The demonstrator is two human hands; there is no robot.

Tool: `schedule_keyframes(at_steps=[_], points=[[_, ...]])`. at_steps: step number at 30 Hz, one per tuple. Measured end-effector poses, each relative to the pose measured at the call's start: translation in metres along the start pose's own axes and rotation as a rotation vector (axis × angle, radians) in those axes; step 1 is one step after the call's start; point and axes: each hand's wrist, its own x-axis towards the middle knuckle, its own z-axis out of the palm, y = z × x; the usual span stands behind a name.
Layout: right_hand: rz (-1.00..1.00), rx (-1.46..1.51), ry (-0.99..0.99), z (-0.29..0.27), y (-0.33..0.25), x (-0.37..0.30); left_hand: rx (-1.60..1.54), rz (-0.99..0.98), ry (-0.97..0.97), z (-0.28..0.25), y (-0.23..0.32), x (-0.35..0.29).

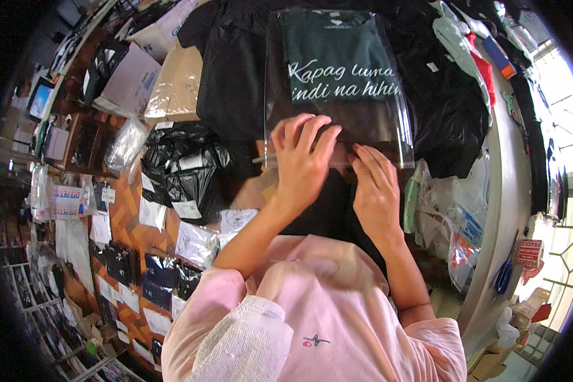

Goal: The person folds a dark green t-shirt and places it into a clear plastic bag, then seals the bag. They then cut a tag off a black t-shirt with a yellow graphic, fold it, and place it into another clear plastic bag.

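Observation:
A clear plastic bag (337, 121) lies ahead of me on dark cloth, with a folded dark green T-shirt (337, 48) inside. White script lettering runs across the shirt. At the bag's near edge, my left hand (304, 156) has its fingers bent over the plastic, with the thumb mostly hidden. My right hand (377, 184) pinches the same edge slightly to the right, its fingers close together. The bag's near end, between the hands, holds no cloth.
Black garments (439, 95) surround the bag. Black plastic parcels (181, 165), a brown package (175, 83) and a white box (127, 76) are at left. Plastic bags (449, 197) hang at right beside a pale table edge (500, 223). Scissors (510, 107) lie at far right.

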Motion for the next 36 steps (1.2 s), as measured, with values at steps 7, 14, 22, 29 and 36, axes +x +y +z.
schedule_keyframes(at_steps=[7, 14, 22, 29, 36], points=[[-0.157, 0.067, -0.048, 0.030, 0.027, 0.073, -0.140, 0.116, 0.236, -0.006, 0.008, 0.061], [-0.195, -0.096, 0.003, 0.049, 0.041, 0.101, -0.092, 0.105, 0.214, -0.006, 0.015, 0.063], [-0.242, 0.029, 0.050, 0.050, 0.031, 0.098, -0.064, 0.061, 0.124, -0.007, 0.015, 0.052], [-0.176, -0.033, -0.123, 0.027, 0.012, 0.023, -0.078, -0.324, -0.023, -0.050, -0.010, -0.008], [-0.074, 0.144, -0.059, 0.032, -0.015, 0.009, -1.350, -1.296, 0.274, -0.024, -0.005, -0.077]])
